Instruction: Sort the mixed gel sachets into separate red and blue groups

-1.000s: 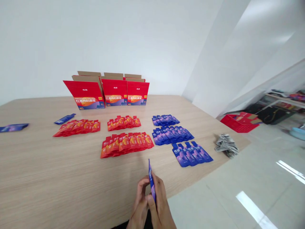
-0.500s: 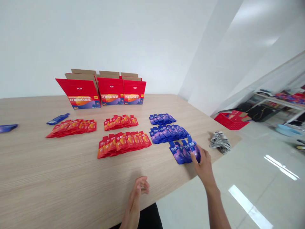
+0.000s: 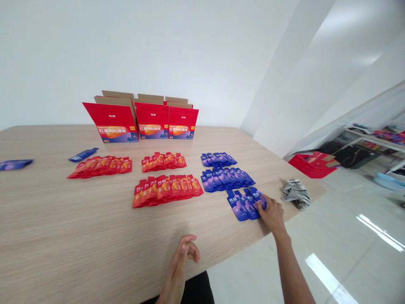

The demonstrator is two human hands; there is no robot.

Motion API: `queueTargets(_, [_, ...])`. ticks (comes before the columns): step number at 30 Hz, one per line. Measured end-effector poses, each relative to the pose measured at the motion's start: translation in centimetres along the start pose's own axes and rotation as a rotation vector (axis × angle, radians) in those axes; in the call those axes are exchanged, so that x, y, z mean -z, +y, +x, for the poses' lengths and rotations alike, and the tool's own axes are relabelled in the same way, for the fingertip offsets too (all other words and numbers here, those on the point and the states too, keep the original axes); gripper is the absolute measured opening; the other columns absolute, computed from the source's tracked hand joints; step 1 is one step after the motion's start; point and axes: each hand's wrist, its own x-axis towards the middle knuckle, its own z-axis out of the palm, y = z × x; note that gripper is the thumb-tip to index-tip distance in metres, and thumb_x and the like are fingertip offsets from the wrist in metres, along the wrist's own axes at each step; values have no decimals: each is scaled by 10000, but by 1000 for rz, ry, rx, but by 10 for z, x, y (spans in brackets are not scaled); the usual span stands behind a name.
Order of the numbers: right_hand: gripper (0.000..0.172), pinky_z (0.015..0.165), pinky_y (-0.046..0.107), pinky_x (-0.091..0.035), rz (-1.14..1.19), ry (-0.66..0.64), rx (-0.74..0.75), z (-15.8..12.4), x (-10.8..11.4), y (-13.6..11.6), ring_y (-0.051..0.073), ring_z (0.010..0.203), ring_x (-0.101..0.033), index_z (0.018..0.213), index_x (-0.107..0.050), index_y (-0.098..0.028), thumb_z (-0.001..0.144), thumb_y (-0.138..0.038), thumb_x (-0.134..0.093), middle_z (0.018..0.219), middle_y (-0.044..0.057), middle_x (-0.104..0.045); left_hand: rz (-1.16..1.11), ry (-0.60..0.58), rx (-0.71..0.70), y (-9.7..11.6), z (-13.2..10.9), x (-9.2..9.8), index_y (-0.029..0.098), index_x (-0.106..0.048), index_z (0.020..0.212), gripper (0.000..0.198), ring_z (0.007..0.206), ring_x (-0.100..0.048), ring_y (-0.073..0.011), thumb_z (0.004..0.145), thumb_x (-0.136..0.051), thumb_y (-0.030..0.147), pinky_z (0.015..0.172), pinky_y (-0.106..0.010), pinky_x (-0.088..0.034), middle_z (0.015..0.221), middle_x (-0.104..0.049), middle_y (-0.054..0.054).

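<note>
At the right side of the table, my right hand [image 3: 272, 214] has its thumb and fingers closed on the rightmost blue pouch [image 3: 259, 196] of the front blue row. That pouch lies over its neighbours; more blue pouches [image 3: 238, 207] overlap beside it to the left. Behind them are a longer blue row [image 3: 225, 179] and a shorter one [image 3: 218, 159]. My left hand [image 3: 183, 255] hovers by the near table edge, holding nothing, with fingers loosely bent and apart. Nearest to it are fanned red pouches [image 3: 167, 191]; two further red groups [image 3: 163, 162] [image 3: 101, 166] lie behind.
Three open red cartons [image 3: 117, 122] stand against the wall. Single blue pouches [image 3: 84, 155] [image 3: 15, 164] lie at the left. A striped cloth [image 3: 296, 193] rests at the table's right edge. Beyond it, a red carton [image 3: 311, 164] and a shelf [image 3: 376, 141] stand off the table.
My right hand has lowered the rightmost blue pouch, which was tilted up, flatter onto the row. My left hand stays almost in place. The view has shifted slightly.
</note>
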Motion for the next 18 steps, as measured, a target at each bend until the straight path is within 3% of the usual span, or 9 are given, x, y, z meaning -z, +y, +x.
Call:
queueTargets(9, [518, 1000, 563, -454, -7, -55, -33, -2, 1, -10, 397, 1205, -568, 1369, -670, -146, 995, -439, -463, 1314, 216, -643, -11, -20, 12, -2, -5, 4, 214, -673, 1202, 674, 845, -624, -245, 962, -432, 796, 952, -425, -482, 839, -674, -68])
queueTargets(12, [538, 1006, 587, -444, 33, -27, -48, -5, 7, -14, 413, 1219, -552, 1366, -664, -144, 963, -458, -497, 1323, 223, -627, 25, 21, -6, 5, -6, 8, 220, -687, 1180, 662, 842, -621, -252, 971, -418, 788, 949, -429, -484, 823, -667, -63])
queueTargets(15, [542, 1041, 616, -419, 139, 186, -41, -21, 19, -33, 428, 1269, -521, 1344, -658, -114, 952, -452, -495, 1362, 254, -592, 156, 125, -66, 23, 0, 31, 224, -720, 1101, 647, 838, -626, -266, 946, -460, 796, 937, -436, -505, 795, -664, -63])
queueTargets(18, [470, 1109, 619, -376, 323, 446, 97, -64, 32, -79, 398, 1300, -523, 1291, -655, -115, 999, -428, -461, 1362, 254, -594, 353, 279, -165, 48, 16, 85, 237, -743, 1004, 608, 871, -660, -279, 845, -605, 807, 904, -429, -547, 833, -692, -75])
